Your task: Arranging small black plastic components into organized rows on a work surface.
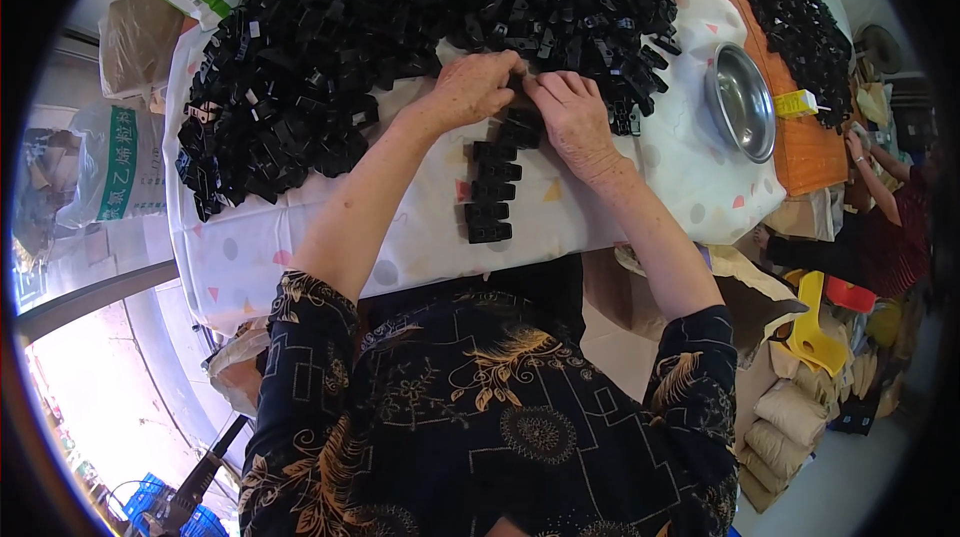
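My left hand (470,87) and my right hand (572,117) meet over the far end of a row of joined black plastic parts (490,192) that runs toward me on a white dotted cloth (400,237). Both hands pinch small black parts at the top of that row, at the edge of a big heap of loose black plastic parts (380,27). The fingertips hide the exact piece each hand holds.
A round metal bowl (740,102) sits on the cloth at the right. A second heap of black parts (795,22) lies on the wooden table beyond it, with a yellow box (795,104). Another person (880,227) sits at the right. Sacks (115,162) stand at the left.
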Demonstrator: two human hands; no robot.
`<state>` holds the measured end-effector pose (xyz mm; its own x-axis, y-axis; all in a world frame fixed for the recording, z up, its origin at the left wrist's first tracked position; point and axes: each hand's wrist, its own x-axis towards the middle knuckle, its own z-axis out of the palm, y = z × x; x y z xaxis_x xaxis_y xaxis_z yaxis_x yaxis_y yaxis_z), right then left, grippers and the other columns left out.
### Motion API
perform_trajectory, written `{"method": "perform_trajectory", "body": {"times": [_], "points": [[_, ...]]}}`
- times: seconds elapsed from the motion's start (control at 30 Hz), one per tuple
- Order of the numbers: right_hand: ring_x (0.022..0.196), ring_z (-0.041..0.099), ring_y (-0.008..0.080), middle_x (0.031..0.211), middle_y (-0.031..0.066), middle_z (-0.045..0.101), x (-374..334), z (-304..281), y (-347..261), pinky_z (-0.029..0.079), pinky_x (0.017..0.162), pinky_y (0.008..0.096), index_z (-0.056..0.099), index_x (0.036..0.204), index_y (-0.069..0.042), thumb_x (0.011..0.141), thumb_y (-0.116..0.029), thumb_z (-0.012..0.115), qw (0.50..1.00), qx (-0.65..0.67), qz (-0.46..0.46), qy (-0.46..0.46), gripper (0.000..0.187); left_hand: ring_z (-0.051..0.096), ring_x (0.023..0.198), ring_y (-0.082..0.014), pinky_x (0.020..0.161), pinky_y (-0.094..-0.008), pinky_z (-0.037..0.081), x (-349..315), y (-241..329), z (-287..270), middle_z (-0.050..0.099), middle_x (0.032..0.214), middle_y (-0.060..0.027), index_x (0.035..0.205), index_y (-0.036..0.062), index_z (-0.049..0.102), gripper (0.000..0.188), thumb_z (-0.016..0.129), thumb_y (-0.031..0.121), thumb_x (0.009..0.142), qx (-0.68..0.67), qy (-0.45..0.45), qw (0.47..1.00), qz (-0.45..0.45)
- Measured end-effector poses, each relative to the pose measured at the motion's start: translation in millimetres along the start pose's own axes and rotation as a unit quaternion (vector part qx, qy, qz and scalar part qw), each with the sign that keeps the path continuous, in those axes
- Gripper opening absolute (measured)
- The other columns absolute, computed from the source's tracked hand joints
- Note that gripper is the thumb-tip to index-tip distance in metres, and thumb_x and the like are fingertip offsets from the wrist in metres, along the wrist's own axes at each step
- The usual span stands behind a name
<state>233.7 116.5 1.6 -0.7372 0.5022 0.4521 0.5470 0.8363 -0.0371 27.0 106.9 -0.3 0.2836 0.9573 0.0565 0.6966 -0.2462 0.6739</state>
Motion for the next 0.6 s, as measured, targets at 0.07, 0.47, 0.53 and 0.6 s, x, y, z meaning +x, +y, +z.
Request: {"method": "perform_trajectory", "body": {"times": [0.07, 0.47, 0.53, 0.6], "points": [[0.097, 0.058, 0.0233, 0.1, 0.0047, 0.058, 4.1, 2.0, -4.7, 0.046, 0.081, 0.0344, 0.065, 0.113, -0.007, 0.084, -0.004, 0.061, 1.0, 0.002, 0.002, -0.004, 0.03, 0.062, 0.081, -0.0276, 0.075, -0.0407, 0.049, -4.8, -4.9, -0.5, 0.061, 0.081, -0.0086, 0.114, 0.0062, 0.061, 0.034, 0.064, 0.015, 0.081, 0.001, 0.012, 1.0, -0.001], [0.129, 0.047, 0.0346, 0.143, 0.0131, 0.046, 7.7, -40.0, 14.2, 0.042, 0.108, 0.0422, 0.056, 0.136, -0.016, 0.078, -0.015, 0.078, 0.939, 0.276, 0.049, -0.198, 0.062, 0.038, 0.135, -0.042, 0.105, -0.0577, 0.034, -120.5, 65.0, 22.1, 0.04, 0.146, -0.0197, 0.138, 0.019, 0.051, 0.083, 0.086, 0.042, 0.066, 0.102, 0.142, 0.983, 0.047], [0.133, 0.044, 0.0355, 0.145, 0.0137, 0.044, 6.4, -27.2, 19.5, 0.041, 0.109, 0.0429, 0.057, 0.136, -0.02, 0.069, -0.013, 0.084, 0.944, 0.248, -0.018, -0.216, 0.073, 0.033, 0.139, -0.0427, 0.107, -0.0565, 0.031, -134.0, 85.9, 33.0, 0.034, 0.152, -0.0212, 0.138, 0.0186, 0.051, 0.089, 0.089, 0.04, 0.06, 0.148, 0.094, 0.984, 0.023], [0.126, 0.049, 0.036, 0.137, 0.0135, 0.05, 13.4, 0.4, 7.7, 0.043, 0.104, 0.0451, 0.065, 0.125, -0.019, 0.067, -0.018, 0.081, 0.939, 0.293, -0.082, -0.158, 0.06, 0.031, 0.14, -0.0433, 0.11, -0.0565, 0.028, -140.8, 76.3, 40.0, 0.031, 0.154, -0.0217, 0.138, 0.0149, 0.05, 0.09, 0.089, 0.038, 0.061, 0.176, 0.091, 0.98, -0.006]]}}
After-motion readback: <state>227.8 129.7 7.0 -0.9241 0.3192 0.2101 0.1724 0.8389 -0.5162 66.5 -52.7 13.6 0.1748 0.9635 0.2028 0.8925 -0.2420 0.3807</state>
